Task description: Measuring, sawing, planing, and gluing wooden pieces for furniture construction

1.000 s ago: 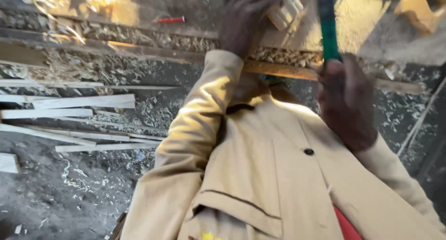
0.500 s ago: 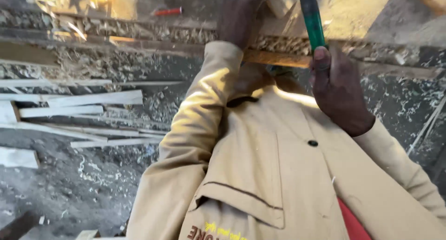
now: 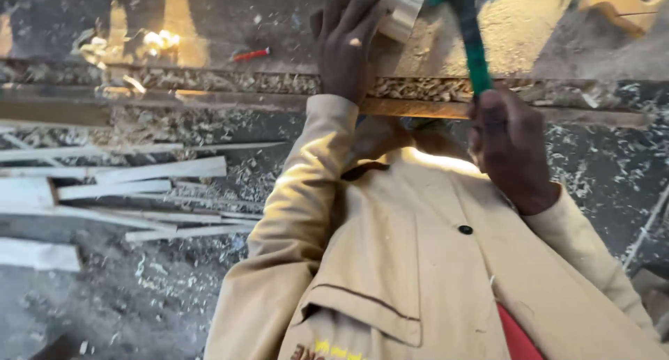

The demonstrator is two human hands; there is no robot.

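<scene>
Left hand: the left hand (image 3: 346, 50) lies flat on a pale wood piece (image 3: 390, 8) and presses it onto the bench (image 3: 209, 36); the fingers are spread, not closed around it.
Right hand: the right hand (image 3: 511, 147) is closed tight on the green handle (image 3: 468, 36) of a tool; the head of the tool is cut off by the upper edge, so its kind cannot be told.
Wood piece: it sits near the far side of the bench, partly under the left fingers, just left of the handle.
Handling: the piece looks light, stiff and dry, with moulded edges that may chip; it can slide on the dusty top, so firm pressure from above, on its flat face and away from the tool, seems the safe hold.
Bench edge: a worn plank (image 3: 418, 108) with shavings along it.
Floor: pale strips (image 3: 139, 175) and shavings, at the left.
Also: a small red pencil (image 3: 251, 54) on the bench, well apart from the hands.
</scene>
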